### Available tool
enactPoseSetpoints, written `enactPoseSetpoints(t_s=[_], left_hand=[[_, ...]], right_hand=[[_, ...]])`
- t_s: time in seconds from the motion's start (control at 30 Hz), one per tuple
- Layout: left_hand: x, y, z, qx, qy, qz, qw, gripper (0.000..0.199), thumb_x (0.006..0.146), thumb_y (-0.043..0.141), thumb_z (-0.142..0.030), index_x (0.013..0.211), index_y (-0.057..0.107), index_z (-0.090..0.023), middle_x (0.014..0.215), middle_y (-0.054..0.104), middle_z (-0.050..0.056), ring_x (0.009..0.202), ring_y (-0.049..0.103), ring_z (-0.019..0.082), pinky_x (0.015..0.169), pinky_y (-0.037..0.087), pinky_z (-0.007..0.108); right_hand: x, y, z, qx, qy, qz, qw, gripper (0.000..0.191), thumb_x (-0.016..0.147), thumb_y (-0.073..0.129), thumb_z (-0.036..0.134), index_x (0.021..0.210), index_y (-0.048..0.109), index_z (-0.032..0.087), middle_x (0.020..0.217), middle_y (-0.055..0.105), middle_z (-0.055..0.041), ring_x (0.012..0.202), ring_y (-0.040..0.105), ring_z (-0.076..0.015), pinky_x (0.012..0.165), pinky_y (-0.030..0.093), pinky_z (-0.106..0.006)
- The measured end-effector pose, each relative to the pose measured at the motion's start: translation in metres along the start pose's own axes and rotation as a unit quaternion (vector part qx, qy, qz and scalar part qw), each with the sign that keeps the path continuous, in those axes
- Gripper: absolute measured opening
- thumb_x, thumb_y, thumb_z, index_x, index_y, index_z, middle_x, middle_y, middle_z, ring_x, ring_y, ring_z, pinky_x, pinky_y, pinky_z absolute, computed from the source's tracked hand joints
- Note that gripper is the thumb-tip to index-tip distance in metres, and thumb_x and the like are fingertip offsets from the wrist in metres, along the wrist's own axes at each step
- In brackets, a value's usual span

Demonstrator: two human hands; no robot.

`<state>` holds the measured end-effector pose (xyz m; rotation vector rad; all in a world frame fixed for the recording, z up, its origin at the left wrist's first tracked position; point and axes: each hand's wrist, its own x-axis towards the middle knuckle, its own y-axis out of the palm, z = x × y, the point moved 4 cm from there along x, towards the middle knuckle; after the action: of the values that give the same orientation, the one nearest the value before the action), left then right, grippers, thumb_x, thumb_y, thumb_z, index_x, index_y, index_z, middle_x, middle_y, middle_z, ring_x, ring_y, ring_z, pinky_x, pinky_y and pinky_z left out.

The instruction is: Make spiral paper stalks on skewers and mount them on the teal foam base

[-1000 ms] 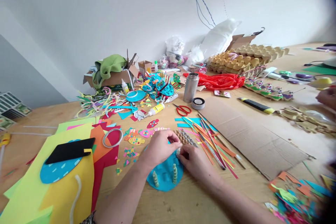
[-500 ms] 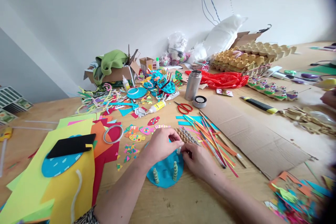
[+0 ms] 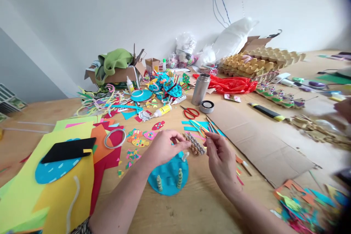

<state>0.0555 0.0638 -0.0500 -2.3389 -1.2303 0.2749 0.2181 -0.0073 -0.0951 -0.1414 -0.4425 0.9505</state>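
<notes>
A round blue disc (image 3: pixel 170 175) lies on the wooden table, with two pale green twisted pieces (image 3: pixel 180 178) standing on it and a small whitish piece (image 3: pixel 185 156) near its upper right edge. My left hand (image 3: pixel 167 147) hovers over the disc's upper part, thumb and fingers close together; whatever may be between the tips is too small to tell. Right of the disc, my right hand (image 3: pixel 219 157) is raised with thumb and index fingertip nearly together, and its contents cannot be made out. Between both hands lie grey and brown twisted pieces (image 3: pixel 195 144).
Red scissors (image 3: pixel 190 112), a steel bottle (image 3: pixel 201 89) and a glue bottle (image 3: pixel 162 110) stand or lie behind. Coloured sheets (image 3: pixel 24 175) cover the left side. Cardboard (image 3: pixel 263 142) lies right, beside a cutter (image 3: pixel 266 112). Another person's hand (image 3: pixel 343 109) shows at the right edge.
My right hand has moved right and up, away from my left hand and the disc. The small whitish piece now shows uncovered on the disc. The view has shifted slightly.
</notes>
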Motion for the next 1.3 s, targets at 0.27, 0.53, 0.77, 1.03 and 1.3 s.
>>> enactPoseSetpoints(t_s=[0.27, 0.53, 0.77, 1.03, 1.3], left_hand=[[0.002, -0.004, 0.006, -0.030, -0.008, -0.025, 0.999, 0.029, 0.080, 0.058, -0.042, 0.078, 0.069, -0.015, 0.078, 0.069, 0.005, 0.077, 0.063, 0.017, 0.066, 0.048, 0.023], [-0.003, 0.000, 0.006, 0.044, -0.001, 0.045, 0.998, 0.022, 0.065, 0.069, -0.017, 0.087, 0.070, -0.019, 0.094, 0.067, 0.005, 0.075, 0.061, 0.015, 0.064, 0.047, 0.023], [-0.004, 0.011, -0.001, 0.054, 0.055, 0.075, 0.994, 0.026, 0.064, 0.074, -0.022, 0.090, 0.072, -0.023, 0.087, 0.069, 0.002, 0.081, 0.061, 0.018, 0.073, 0.047, 0.029], [0.000, 0.017, 0.006, 0.029, 0.057, 0.046, 0.997, 0.010, 0.073, 0.066, -0.019, 0.080, 0.073, -0.019, 0.080, 0.071, 0.003, 0.078, 0.063, 0.016, 0.081, 0.047, 0.030], [0.001, 0.018, 0.007, -0.002, 0.005, 0.049, 0.999, 0.014, 0.073, 0.064, -0.022, 0.083, 0.073, -0.016, 0.080, 0.072, 0.005, 0.074, 0.064, 0.016, 0.069, 0.049, 0.027]], right_hand=[[0.006, -0.002, -0.006, 0.039, 0.006, -0.025, 0.999, 0.026, 0.089, 0.047, 0.040, 0.102, 0.054, 0.019, 0.082, 0.057, -0.0034, 0.069, 0.052, -0.0148, 0.059, 0.042, -0.026], [-0.001, 0.010, -0.007, 0.034, 0.018, 0.091, 0.995, 0.021, 0.089, 0.042, 0.033, 0.096, 0.055, 0.017, 0.070, 0.054, -0.0011, 0.060, 0.049, -0.0138, 0.054, 0.041, -0.025], [-0.007, 0.024, 0.000, -0.072, -0.019, 0.248, 0.966, 0.012, 0.082, 0.048, 0.022, 0.080, 0.058, 0.016, 0.065, 0.056, -0.0002, 0.056, 0.050, -0.0126, 0.050, 0.036, -0.023], [-0.013, 0.036, -0.009, -0.145, -0.038, 0.320, 0.935, 0.009, 0.077, 0.054, 0.022, 0.071, 0.057, 0.016, 0.063, 0.054, 0.0003, 0.055, 0.048, -0.0117, 0.050, 0.033, -0.022], [-0.016, 0.039, -0.012, -0.157, -0.054, 0.306, 0.937, 0.011, 0.081, 0.051, 0.021, 0.076, 0.060, 0.017, 0.072, 0.062, -0.0026, 0.063, 0.054, -0.0147, 0.057, 0.037, -0.025]])
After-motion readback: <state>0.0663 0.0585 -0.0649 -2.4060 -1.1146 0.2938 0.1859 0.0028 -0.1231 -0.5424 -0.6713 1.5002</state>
